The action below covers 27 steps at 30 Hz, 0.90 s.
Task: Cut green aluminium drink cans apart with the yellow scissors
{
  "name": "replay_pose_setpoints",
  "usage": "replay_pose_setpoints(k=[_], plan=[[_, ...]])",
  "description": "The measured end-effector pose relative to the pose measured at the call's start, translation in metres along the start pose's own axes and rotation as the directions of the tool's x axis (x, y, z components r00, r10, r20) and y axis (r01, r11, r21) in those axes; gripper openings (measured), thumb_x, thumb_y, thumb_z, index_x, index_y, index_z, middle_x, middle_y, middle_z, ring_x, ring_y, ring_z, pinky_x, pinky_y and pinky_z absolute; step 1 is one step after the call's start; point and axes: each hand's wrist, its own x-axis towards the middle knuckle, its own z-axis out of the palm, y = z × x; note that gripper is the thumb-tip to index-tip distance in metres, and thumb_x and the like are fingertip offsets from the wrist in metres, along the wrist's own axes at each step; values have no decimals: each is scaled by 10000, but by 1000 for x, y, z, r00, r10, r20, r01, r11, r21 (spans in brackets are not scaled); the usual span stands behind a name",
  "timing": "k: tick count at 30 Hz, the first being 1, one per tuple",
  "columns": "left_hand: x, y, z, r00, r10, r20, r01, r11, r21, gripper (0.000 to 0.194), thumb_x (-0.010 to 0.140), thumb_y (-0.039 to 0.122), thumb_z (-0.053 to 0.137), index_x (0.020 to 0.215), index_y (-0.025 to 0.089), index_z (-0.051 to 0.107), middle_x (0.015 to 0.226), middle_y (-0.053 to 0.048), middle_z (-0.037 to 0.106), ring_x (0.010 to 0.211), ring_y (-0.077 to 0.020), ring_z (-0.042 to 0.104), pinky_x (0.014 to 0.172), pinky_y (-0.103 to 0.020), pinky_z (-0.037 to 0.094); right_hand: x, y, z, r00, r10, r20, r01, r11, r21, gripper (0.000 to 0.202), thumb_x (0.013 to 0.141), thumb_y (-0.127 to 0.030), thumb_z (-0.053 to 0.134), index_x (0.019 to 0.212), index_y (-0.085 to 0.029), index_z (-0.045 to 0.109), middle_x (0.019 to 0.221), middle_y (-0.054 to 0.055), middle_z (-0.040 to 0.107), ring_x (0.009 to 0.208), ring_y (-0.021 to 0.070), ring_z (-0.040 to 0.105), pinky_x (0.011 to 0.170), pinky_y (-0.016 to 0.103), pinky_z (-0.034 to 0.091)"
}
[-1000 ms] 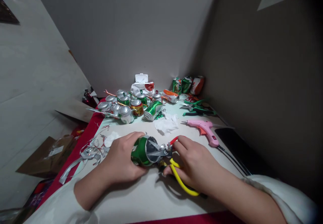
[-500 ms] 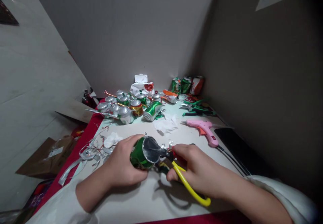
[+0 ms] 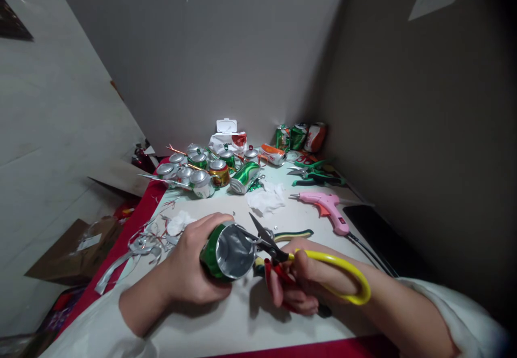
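Observation:
My left hand [image 3: 193, 264] is wrapped round a green drink can [image 3: 210, 253]. The can is tilted so its cut-open end faces right, showing the silvery inside. In my right hand [image 3: 307, 277] is a pair of scissors [image 3: 343, 258] with yellow and red handles. Their dark blades are parted at the can's rim, one of them seemingly inside the opening. Behind the scissors, pliers with pale, dark-edged handles [image 3: 293, 235] lie on the table, partly covered by my right hand.
Several small pots made from cans [image 3: 202, 184] stand at the back left, near a green can [image 3: 244, 178] on its side. Metal scraps [image 3: 141, 247] litter the left. A pink glue gun [image 3: 323, 204], green-handled cutters [image 3: 313, 176] and a crumpled tissue [image 3: 266, 199] lie further back. Walls rise behind and right.
The scissors have swung away from deep inside the can, and their blades now stand apart at its rim. My right hand has turned. The can's opening faces me more.

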Motion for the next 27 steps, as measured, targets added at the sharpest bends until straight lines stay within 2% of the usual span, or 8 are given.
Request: replay_pose_setpoints(k=[3,6,10,13,15,20,22,27], plan=[[2,4,1,997,8,-76,-4,998,61,606,532,127,691,1109,212,525,1079,-81,601,1002,-267,602,909,-396,507,2,-5,0,997,7,-83,-12,998,-65,722,713,-852,519,764,-138,615,562,-55,378,458,84,348,453,245,292],[3,5,3,979,-75,-192,98,989,112,716,608,152,704,1272,223,447,1282,-106,543,1190,-282,547,1040,-412,448,2,-10,1,973,-55,-225,9,979,-202,689,743,-860,460,695,-178,539,552,-39,412,467,97,377,468,254,303],[3,0,7,970,-201,-135,221,963,152,873,637,283,777,1406,225,367,1388,-111,512,1258,-296,523,1072,-417,435,2,-7,4,959,-36,-280,-63,939,-338,607,806,-782,484,733,-180,508,572,-45,409,501,86,339,456,226,256],[4,-4,9,977,-191,-94,206,960,187,682,635,278,776,1260,227,510,1295,-83,588,1194,-285,566,1044,-404,449,3,-4,7,945,-63,-322,-109,865,-490,399,870,-555,580,772,-176,503,676,-37,455,591,90,380,511,206,302],[4,-5,9,976,-192,-101,209,958,195,566,626,231,760,1156,233,560,1187,-55,640,1096,-262,612,962,-373,488,3,-5,8,911,-132,-391,-167,749,-641,288,832,-434,655,816,-182,518,757,-24,515,665,114,446,575,216,356],[4,0,7,969,-236,-73,246,948,202,469,610,241,768,1044,232,591,993,-23,672,897,-228,635,784,-338,503,1,-12,5,840,-326,-433,-304,379,-874,481,733,-606,721,885,-185,547,938,47,564,774,198,529,704,318,430],[4,2,6,970,-231,-73,241,952,187,458,608,254,776,1028,226,597,973,-25,673,876,-224,632,769,-334,500,0,-13,4,849,-336,-408,-295,341,-893,515,725,-641,714,900,-185,552,967,57,557,792,212,540,719,336,439],[3,3,6,975,-199,-94,212,964,162,487,601,263,790,1047,218,601,982,-36,681,879,-227,640,783,-331,506,-3,-11,1,895,-283,-344,-224,384,-896,489,749,-622,710,933,-197,554,976,41,546,784,198,553,711,322,452]])
